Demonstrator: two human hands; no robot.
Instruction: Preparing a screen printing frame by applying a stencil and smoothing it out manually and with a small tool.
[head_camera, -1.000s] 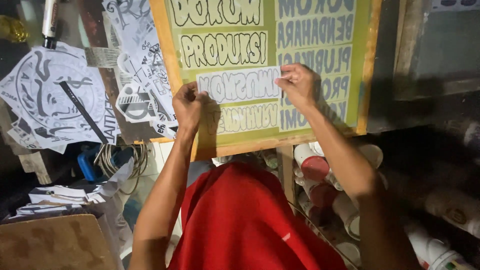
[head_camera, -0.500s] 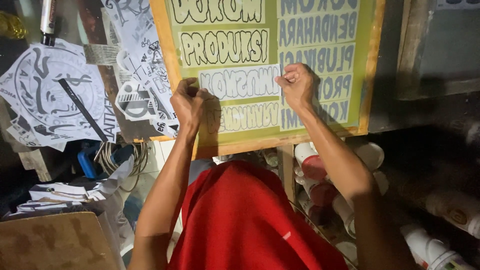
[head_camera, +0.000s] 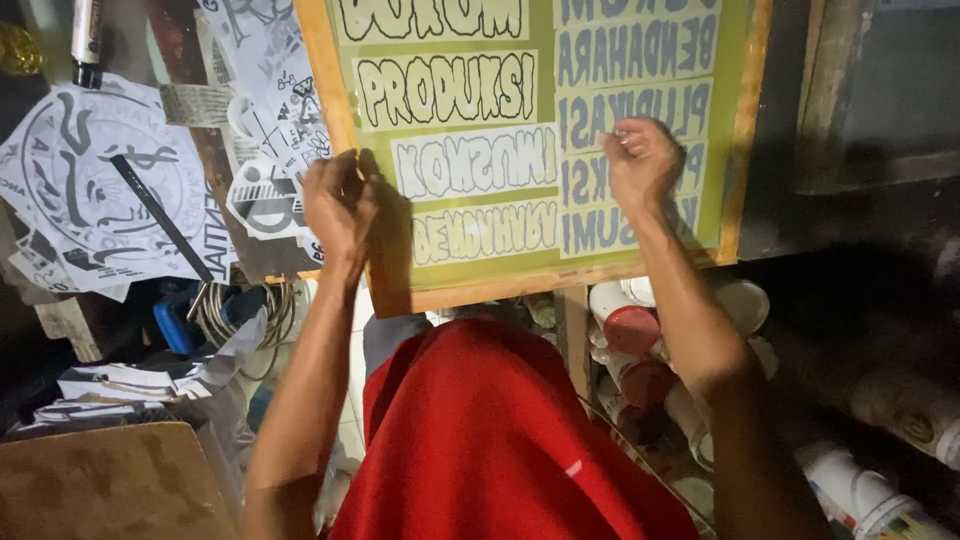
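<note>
A wooden-framed printing screen (head_camera: 735, 150) with green mesh and mirrored lettering stands upright in front of me. A pale strip with outlined letters (head_camera: 475, 160) lies across its middle. My left hand (head_camera: 340, 205) curls around the frame's left edge beside the strip's left end. My right hand (head_camera: 640, 160) presses against the mesh to the right of the strip, fingers pinched together; I cannot make out anything between them. A red cloth (head_camera: 490, 440) covers my lap below the frame.
Black-and-white printed sheets (head_camera: 90, 190) hang on the wall at left, with a black stick (head_camera: 160, 215) across them. Stacked paper and a cardboard sheet (head_camera: 100, 485) sit at lower left. Several paint tubs (head_camera: 630, 325) crowd dark shelves at lower right.
My right hand has slid rightward off the strip's end onto the grey lettering. My left hand stays on the frame's left edge, slightly lower.
</note>
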